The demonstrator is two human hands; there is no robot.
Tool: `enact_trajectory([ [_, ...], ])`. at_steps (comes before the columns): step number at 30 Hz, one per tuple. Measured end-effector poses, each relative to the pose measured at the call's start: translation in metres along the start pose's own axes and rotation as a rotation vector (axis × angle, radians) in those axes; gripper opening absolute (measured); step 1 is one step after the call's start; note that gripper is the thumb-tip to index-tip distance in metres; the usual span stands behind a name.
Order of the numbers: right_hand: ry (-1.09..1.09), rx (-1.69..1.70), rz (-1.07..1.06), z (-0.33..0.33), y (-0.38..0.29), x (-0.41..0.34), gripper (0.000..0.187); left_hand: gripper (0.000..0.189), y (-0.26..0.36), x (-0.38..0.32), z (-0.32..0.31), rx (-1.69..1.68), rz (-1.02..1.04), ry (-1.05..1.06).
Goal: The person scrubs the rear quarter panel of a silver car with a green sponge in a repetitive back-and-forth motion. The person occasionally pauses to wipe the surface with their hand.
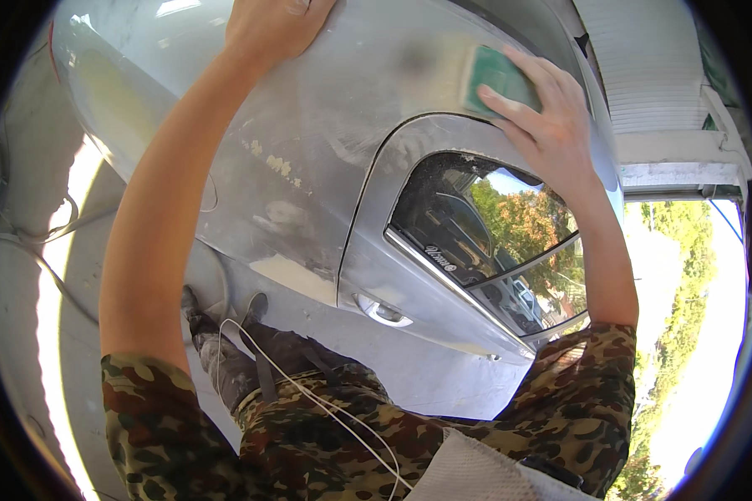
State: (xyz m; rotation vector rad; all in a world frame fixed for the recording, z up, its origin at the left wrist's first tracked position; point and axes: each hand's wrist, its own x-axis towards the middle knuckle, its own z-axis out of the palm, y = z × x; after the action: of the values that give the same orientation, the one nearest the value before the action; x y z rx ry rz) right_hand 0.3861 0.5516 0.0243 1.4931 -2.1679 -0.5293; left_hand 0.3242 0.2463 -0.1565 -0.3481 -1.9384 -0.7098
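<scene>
My right hand (551,116) grips a green sanding block (500,80), thumb on the near side. The block rests on the silver-grey car body (301,119), just above the rear door's curved seam, over a pale sanded patch with a dark spot beside it. Near the top edge, my left hand (279,28) lies against the body farther to the left; its fingers are mostly cut off by the frame. Dull, scuffed paint covers the panel between my arms, with chipped flakes (279,165) and a cream filler patch (294,278) lower down.
Below the seam sit the rear door window (476,219), reflecting trees, and a chrome door handle (383,311). A hose (59,285) runs over the concrete floor at left. A thin white cable (326,404) hangs before my camouflage shirt.
</scene>
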Motion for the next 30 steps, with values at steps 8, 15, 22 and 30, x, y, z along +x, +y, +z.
enact_trajectory([
  [8, 0.015, 0.038, -0.032, 0.028, -0.034, 0.028, 0.042, 0.026, 0.002, 0.002, -0.001, -0.016, 0.007, -0.03],
  [15, 0.005, 0.029, 0.024, 0.026, -0.044, 0.032, 0.044, 0.039, -0.004, 0.001, 0.003, -0.077, -0.184, -0.098],
  [22, 0.04, -0.052, 0.119, 0.007, -0.015, 0.009, 0.035, 0.035, -0.006, -0.001, 0.009, -0.043, -0.195, -0.014],
  [30, 0.041, -0.013, 0.016, 0.019, -0.024, 0.029, 0.04, 0.034, -0.006, 0.001, 0.007, -0.06, -0.179, -0.012],
])
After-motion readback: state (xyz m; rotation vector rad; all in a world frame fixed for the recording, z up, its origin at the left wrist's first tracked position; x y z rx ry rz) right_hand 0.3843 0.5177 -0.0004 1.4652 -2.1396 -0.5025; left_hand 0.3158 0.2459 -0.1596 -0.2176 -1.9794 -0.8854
